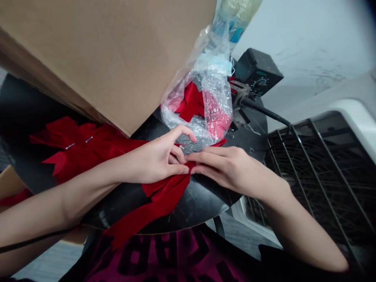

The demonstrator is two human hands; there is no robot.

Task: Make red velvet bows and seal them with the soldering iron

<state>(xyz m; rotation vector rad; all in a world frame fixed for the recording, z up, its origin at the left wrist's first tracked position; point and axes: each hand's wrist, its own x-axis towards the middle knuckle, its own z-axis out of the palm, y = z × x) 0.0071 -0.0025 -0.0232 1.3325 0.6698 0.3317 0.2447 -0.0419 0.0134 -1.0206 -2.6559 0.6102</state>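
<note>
Left hand (164, 156) is pinching the red ribbon (167, 201) with thumb and bent fingers, index arching up clear. Right hand (226, 166) is pinching the same ribbon just beside, thumb and extended fingers pressing on it; both sets of fingertips are almost meeting. Ribbon is sitting bunched at the grip, tails hanging below the left hand, one passing over the worktop (205, 209) edge.

Progress: no fastener is showing at the grip, though fingers are hiding most of it; I'm reading this piece as not yet tied. Left of the left hand, red bows (114, 143) are lying with silvery ties (89, 139) across, so tying there is looking done. Just beyond both hands, a clear plastic bag (219, 74) is holding more red fabric (194, 100); can't tell its state.

Pose: forearms are angling in from opposite sides, right elbow sitting low and wide. Cardboard box (117, 51) is standing beyond the left hand; black dial box (258, 72) beyond the right.
</note>
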